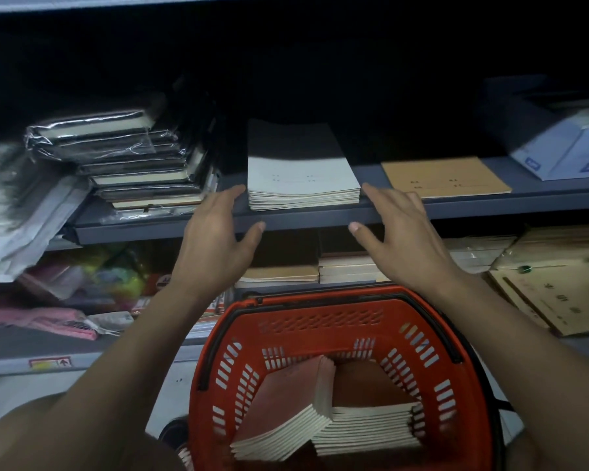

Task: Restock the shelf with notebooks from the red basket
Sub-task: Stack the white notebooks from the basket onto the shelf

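Observation:
A stack of pale notebooks (301, 178) lies on the grey shelf (306, 217), straight ahead. My left hand (218, 236) is open just left of the stack, its fingertips close to the stack's corner. My right hand (400, 232) is open just right of it, fingers spread. Neither hand holds anything. Below, the red basket (320, 331) holds two leaning stacks of brown-covered notebooks (323, 413).
A tan notebook stack (446, 178) lies right of the pale one, with a white-blue box (565, 151) beyond it. Plastic-wrapped dark notebooks (133, 158) pile up at the left. The lower shelf holds more notebooks (320, 270) and brown envelopes (555, 294).

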`<action>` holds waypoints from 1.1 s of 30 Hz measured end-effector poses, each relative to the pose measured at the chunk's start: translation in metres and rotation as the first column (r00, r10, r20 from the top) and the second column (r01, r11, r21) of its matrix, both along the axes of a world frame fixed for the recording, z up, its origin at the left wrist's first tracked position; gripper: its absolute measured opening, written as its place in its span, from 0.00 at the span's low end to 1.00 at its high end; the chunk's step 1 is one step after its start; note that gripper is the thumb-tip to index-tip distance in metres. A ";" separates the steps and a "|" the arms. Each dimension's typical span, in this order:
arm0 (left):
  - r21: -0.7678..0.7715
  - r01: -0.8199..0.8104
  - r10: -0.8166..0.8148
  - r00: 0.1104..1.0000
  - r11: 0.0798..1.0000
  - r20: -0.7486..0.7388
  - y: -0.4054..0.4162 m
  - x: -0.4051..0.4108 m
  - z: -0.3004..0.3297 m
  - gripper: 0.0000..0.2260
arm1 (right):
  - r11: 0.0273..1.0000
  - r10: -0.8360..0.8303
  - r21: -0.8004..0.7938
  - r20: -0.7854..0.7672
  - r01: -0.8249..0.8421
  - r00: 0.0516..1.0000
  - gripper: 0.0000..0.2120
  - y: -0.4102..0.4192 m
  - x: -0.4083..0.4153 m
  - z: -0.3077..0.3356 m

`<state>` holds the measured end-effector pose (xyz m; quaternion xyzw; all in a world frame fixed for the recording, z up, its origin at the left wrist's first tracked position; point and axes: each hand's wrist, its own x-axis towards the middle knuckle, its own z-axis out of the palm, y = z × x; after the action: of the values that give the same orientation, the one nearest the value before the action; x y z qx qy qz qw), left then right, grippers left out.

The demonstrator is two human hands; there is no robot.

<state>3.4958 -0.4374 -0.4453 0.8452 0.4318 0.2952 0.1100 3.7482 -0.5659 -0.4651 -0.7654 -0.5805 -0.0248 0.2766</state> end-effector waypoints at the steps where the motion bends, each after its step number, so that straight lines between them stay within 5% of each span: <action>1: -0.001 -0.002 0.002 1.000 1.000 -0.001 -0.004 -0.003 0.000 0.29 | 1.000 0.006 0.003 0.000 -0.006 1.000 0.32 -0.006 -0.001 0.000; 18: -0.004 0.093 -0.093 0.993 0.996 -0.074 -0.060 -0.025 -0.021 0.25 | 0.996 0.068 -0.069 0.055 -0.064 0.996 0.29 -0.055 -0.028 -0.009; 33: -0.088 0.141 -0.158 0.961 0.986 -0.226 -0.051 -0.012 -0.060 0.24 | 0.945 0.171 -0.297 0.088 -0.138 0.981 0.29 -0.043 -0.044 -0.053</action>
<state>3.4835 -0.4881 -0.5054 0.8996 0.3869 0.1696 0.1108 3.7037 -0.6086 -0.5179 -0.7472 -0.6507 0.0388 0.1297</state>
